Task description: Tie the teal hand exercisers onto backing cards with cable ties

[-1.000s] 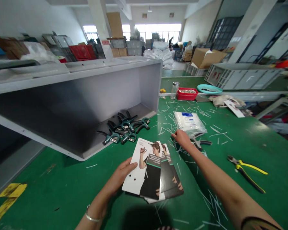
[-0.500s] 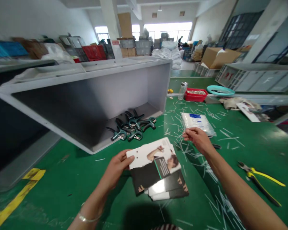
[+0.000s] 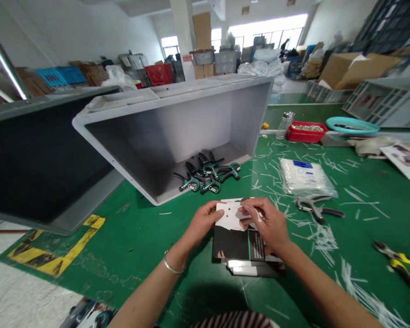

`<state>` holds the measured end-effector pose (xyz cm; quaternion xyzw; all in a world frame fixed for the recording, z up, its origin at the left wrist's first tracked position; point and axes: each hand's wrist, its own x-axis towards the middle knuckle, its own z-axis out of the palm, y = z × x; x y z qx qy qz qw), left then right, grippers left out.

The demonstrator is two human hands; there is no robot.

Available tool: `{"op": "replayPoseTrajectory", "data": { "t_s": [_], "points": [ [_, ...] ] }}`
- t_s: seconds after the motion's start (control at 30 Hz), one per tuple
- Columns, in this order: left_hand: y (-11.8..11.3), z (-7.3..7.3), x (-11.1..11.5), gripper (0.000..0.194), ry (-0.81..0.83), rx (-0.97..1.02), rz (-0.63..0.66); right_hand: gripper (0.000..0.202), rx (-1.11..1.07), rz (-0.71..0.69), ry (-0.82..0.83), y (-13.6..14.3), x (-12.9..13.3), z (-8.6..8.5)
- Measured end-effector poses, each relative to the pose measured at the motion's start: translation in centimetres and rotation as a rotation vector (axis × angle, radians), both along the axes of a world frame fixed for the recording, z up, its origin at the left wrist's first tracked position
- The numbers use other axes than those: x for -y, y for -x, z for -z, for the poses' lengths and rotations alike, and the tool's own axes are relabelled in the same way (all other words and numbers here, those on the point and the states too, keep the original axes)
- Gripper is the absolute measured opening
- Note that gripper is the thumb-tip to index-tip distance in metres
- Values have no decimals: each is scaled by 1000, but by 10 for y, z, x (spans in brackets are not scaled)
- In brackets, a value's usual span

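Note:
My left hand [image 3: 205, 222] pinches the upper left corner of a printed card [image 3: 230, 241], white above and black below, with two punched holes near its top. More cards lie under it. My right hand [image 3: 269, 224] is closed over the card's upper right, its fingertips around a thin white plastic strip [image 3: 258, 213] that is partly hidden. To the right of that hand lies a grey and black hand grip [image 3: 315, 208]. Several teal and black hand grips [image 3: 210, 172] rest in a heap at the opening of the grey crate [image 3: 205, 118].
A clear bag of white strips [image 3: 305, 176] lies on the green table [image 3: 150, 255], with loose strips scattered around. Yellow-handled cutting pliers [image 3: 398, 260] are at right. Behind stand a glass jar [image 3: 284, 126], a red tray [image 3: 306, 138] and a turquoise basin [image 3: 352, 130]. A dark crate [image 3: 51, 168] stands left.
My right hand has moved from beside the bag onto the card, uncovering the grey and black hand grip. My left hand still holds the card. The whole view has shifted leftward.

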<state>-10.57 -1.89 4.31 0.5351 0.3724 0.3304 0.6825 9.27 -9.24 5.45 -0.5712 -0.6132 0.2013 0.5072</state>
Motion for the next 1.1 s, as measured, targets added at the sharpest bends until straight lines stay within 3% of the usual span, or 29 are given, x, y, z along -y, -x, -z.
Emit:
{"op": "replayPoseTrajectory", "data": {
  "t_s": [0.13,0.23,0.43,0.7,0.83,0.97,1.1],
  "points": [
    [-2,0,-1,43,-43,-32,-23,12,136,-45,-37,0,-6,2],
    [-4,-3,-2,43,-68,-48,-10,12,189,-75,-103,-2,-12,-7],
    [-4,-7,-5,43,-84,-53,-3,12,150,59,-36,-11,-13,-28],
    [-7,-3,-7,42,-103,-56,14,10,179,38,-34,-4,-10,-16],
    [-11,-11,-3,43,-121,-43,14,11,189,-96,-53,-3,-21,-13],
    [-12,-25,0,45,-130,-19,-1,18,-108,-278,230,-10,-33,-9],
    [-11,-17,2,45,-85,-41,-6,28,-402,-323,413,-18,-36,-8]
  ]
}}
